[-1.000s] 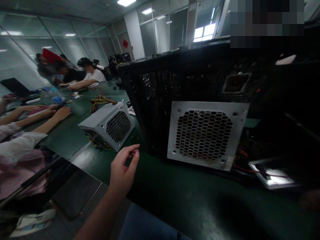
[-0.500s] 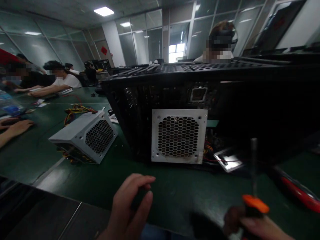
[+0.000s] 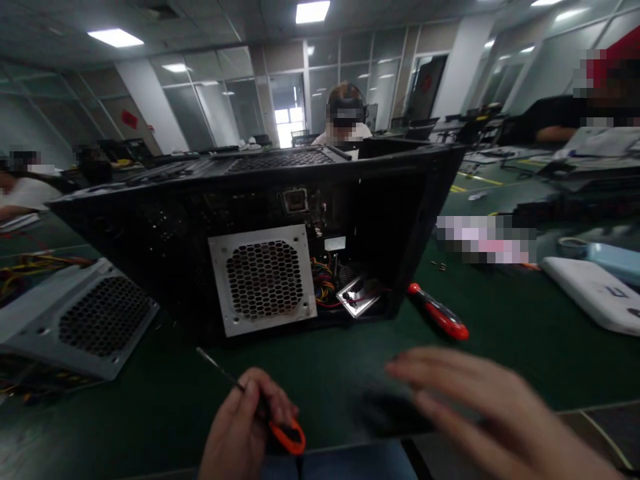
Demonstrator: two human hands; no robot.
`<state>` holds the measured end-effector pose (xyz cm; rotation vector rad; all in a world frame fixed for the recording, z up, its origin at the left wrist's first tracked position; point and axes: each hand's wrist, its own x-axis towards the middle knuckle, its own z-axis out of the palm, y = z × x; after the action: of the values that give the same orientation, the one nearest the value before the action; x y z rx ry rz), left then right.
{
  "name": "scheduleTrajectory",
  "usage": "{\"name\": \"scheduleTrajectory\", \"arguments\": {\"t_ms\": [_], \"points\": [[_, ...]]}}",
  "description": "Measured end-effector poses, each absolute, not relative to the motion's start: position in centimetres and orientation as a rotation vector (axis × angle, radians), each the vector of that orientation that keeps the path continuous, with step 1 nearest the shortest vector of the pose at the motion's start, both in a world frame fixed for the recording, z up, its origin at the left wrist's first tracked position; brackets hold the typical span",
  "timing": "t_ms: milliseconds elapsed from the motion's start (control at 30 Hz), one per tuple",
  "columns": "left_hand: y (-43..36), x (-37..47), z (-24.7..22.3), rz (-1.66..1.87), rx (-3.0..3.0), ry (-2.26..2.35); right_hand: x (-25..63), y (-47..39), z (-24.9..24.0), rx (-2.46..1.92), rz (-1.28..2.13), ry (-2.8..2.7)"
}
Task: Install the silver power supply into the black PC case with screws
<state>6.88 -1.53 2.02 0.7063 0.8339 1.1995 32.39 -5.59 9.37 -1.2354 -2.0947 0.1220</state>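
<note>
My left hand (image 3: 250, 420) is closed round a screwdriver (image 3: 220, 367) with an orange and black handle, its shaft pointing up and left. To the right, my right hand (image 3: 480, 400) is held over the table edge, fingers stretched out and slightly blurred, with nothing in it. Beyond both hands a black computer case (image 3: 390, 200) lies with its side open toward me. A silver power supply (image 3: 265, 280) with a honeycomb grille sits in its opening. Coloured wires (image 3: 325, 283) and a shiny metal plate (image 3: 357, 297) are beside it inside the case.
A second power supply (image 3: 95, 320) rests at the left on the green table (image 3: 350, 360). Right of the case lie a red and black screwdriver (image 3: 440, 313), some small screws (image 3: 439, 265) and a white device (image 3: 590, 293). A person (image 3: 345, 120) sits behind the case.
The view has turned right. The orange-handled screwdriver has passed from my right hand to my left hand, and my right hand has opened.
</note>
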Motion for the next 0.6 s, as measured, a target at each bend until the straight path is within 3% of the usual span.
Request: {"name": "scheduleTrajectory", "arguments": {"t_ms": [100,200,333,600], "points": [[-0.3,5.7,2.1,1.193,0.647,0.803,39.9,-1.9,10.8,-1.450,0.025,-1.784],[0.4,4.4,1.7,1.026,0.600,0.695,44.2,4.6,10.3,-1.682,0.243,-1.835],[0.4,3.3,0.7,0.923,0.571,0.592,44.2,11.3,7.7,-1.819,0.339,-1.998],[0.5,3.4,0.4,0.874,0.526,0.664,43.2,14.5,4.9,-1.970,0.077,-2.080]]}}
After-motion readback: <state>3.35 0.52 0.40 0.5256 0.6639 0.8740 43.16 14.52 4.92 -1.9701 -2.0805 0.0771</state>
